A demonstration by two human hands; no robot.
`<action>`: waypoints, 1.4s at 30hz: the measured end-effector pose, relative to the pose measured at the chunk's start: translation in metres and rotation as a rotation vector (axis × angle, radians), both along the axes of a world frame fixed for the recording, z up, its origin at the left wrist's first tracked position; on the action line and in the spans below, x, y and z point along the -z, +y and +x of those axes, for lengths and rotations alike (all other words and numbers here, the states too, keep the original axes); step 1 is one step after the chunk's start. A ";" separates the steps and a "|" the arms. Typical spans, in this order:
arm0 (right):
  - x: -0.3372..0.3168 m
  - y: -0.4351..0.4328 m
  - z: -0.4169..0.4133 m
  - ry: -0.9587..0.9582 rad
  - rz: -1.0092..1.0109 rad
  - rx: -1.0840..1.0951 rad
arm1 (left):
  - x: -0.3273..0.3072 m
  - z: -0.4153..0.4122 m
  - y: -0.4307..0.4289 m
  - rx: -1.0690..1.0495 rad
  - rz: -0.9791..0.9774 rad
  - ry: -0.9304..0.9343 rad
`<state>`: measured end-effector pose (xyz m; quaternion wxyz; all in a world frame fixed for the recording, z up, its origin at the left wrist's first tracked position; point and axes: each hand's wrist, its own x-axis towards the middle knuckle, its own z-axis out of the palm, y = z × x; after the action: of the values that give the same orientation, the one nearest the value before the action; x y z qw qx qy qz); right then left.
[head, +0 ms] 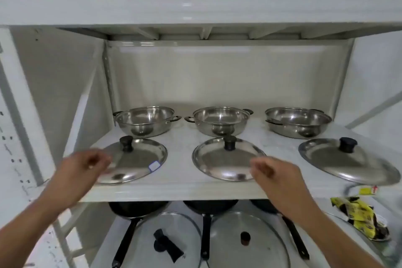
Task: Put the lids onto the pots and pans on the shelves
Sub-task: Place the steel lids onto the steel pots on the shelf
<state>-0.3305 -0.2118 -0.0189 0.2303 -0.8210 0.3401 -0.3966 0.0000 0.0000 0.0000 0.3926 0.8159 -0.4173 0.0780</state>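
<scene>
Filling most of the view, a white shelf is seen with three shallow steel pots along the back and three domed steel lids laid flat in front, each topped by a black knob. Glass lids and black pans are seen below. The left hand and right hand are held loosely curled and empty, near the left and middle lids. Smooth polished metal could slip if pinched by its thin rim; a lid could be knocked against the low shelf above.

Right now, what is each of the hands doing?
Left hand: open, empty, over the left lid.
Right hand: open, empty, by the middle lid.
</scene>
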 end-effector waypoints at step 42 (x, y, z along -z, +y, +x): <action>-0.108 -0.279 0.228 0.278 -0.013 0.292 | -0.098 0.220 -0.283 -0.012 0.220 -0.134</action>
<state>-0.1027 -0.4910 0.0887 0.1159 -0.8113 0.4813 -0.3110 0.2197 -0.2828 0.0979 0.2716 0.8493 -0.4439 0.0885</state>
